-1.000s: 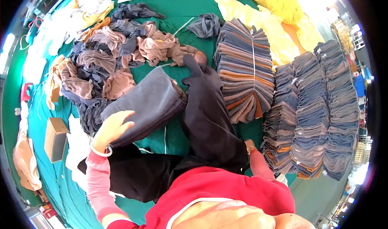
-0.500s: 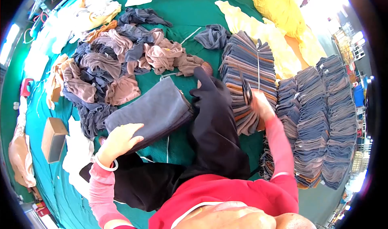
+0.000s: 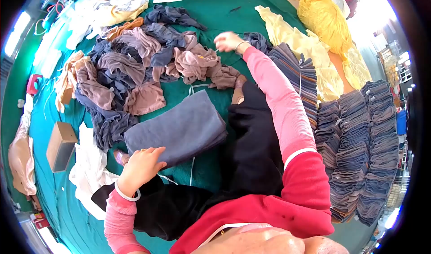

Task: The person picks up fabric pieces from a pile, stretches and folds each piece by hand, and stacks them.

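Observation:
A stack of folded dark grey cloths (image 3: 179, 124) lies on the green floor cloth between my legs. My left hand (image 3: 142, 166), fingers spread, rests against its near left edge. My right hand (image 3: 228, 42) is stretched far forward, beyond my foot. Its fingers are pinched together at a white string (image 3: 217, 50), of which just a short bit shows. Left of that hand is a heap of crumpled brown and dark grey cloths (image 3: 130, 65). A tied bundle of folded cloths (image 3: 294, 70) stands to the right, partly hidden by my right arm.
Rows of folded dark cloths (image 3: 352, 151) stand at the right. Yellow cloth (image 3: 323, 25) lies at the back right and white cloth (image 3: 107, 11) at the back left. A cardboard box (image 3: 62, 146) sits at the left. A small dark object (image 3: 235, 9) lies ahead, too blurred to name.
My right hand has left the tied bundle, where it held dark scissors, and reached forward to the string. The scissors are gone from it. A small dark object now shows on the green cloth.

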A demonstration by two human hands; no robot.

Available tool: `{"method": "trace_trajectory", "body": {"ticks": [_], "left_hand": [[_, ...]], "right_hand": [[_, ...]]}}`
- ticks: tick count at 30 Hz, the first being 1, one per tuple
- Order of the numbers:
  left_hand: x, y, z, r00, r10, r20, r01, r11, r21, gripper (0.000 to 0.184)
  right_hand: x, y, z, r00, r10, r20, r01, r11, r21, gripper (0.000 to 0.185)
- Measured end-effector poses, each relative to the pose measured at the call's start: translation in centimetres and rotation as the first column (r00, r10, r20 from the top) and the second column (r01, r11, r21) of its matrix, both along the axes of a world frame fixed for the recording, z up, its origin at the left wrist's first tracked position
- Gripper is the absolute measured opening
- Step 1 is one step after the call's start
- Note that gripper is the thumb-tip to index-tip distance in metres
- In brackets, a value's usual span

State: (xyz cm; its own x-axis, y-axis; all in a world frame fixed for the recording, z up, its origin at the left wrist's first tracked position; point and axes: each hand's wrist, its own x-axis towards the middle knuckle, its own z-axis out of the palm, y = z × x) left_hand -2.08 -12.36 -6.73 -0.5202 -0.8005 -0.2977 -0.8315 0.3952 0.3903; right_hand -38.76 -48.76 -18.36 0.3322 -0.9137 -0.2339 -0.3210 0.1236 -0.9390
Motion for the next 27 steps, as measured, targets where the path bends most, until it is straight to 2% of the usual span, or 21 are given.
{"method": "trace_trajectory", "body": {"ticks": [1,3,4,5,7,14,17,19,20,21,23,25,27], "left_hand": [[0.0,0.2,0.0,1.0,-0.013,-0.007,0.013,1.0,0.002,0.042],[-0.1,0.4,0.2,0.999,-0.037,-0.019,0.037,0.999,-0.003,0.042],[-0.3,0.6,0.2,0.999,-0.041,-0.016,0.041,0.999,0.001,0.042],[-0.4,0.9,0.3,0.999,-0.04,-0.011,0.04,0.999,0.003,0.042],[-0.4,1.3,0.4,0.999,-0.036,-0.001,0.036,0.999,0.004,0.042],[-0.3,1.7,0.4,0.999,-0.039,-0.019,0.038,0.998,-0.042,0.044],[0.0,1.5,0.4,0.999,-0.042,0.001,0.042,0.997,-0.059,0.045],[0.3,1.3,0.0,0.999,-0.045,-0.008,0.044,0.991,-0.128,0.045],[0.3,1.2,0.0,0.999,-0.042,0.011,0.043,0.993,-0.111,0.046],[0.4,1.0,0.0,0.999,-0.039,0.017,0.041,0.993,-0.109,0.046],[0.5,0.8,-0.1,0.999,-0.036,0.03,0.039,0.994,-0.1,0.047],[0.5,0.5,-0.1,0.999,-0.036,0.04,0.04,0.994,-0.098,0.048],[0.4,0.4,0.3,0.998,-0.027,0.06,0.031,0.998,-0.058,0.048]], "right_hand": [[0.5,0.8,-0.9,0.972,0.178,-0.156,-0.149,0.971,0.185,0.014],[1.4,2.3,-3.3,0.761,0.366,-0.536,-0.311,0.93,0.193,0.023],[1.6,3.1,-4.0,0.608,0.359,-0.708,-0.456,0.888,0.059,0.023],[1.7,3.7,-4.6,0.438,0.292,-0.85,-0.609,0.792,-0.041,0.023],[2.4,5.0,-4.0,0.37,0.288,-0.883,-0.573,0.819,0.027,0.024],[4.2,2.8,-6.4,0.372,0.241,-0.897,-0.571,0.821,-0.016,0.023],[3.7,-0.2,-11.1,0.414,0.267,-0.87,-0.582,0.812,-0.028,0.03],[4.3,0.2,-11.8,0.387,0.155,-0.909,-0.483,0.874,-0.056,0.035],[4.8,0.1,-11.9,0.41,0.21,-0.888,-0.391,0.92,0.037,0.032],[5.4,0.1,-11.7,0.384,0.242,-0.891,-0.381,0.921,0.086,0.035],[6.4,1.0,-12.2,0.344,0.139,-0.928,-0.408,0.913,-0.014,0.037],[6.9,0.2,-14.1,0.385,0.126,-0.914,-0.486,0.87,-0.085,0.029],[7.8,-1.9,-18.2,0.445,0.065,-0.893,-0.444,0.882,-0.157,0.024]]}}
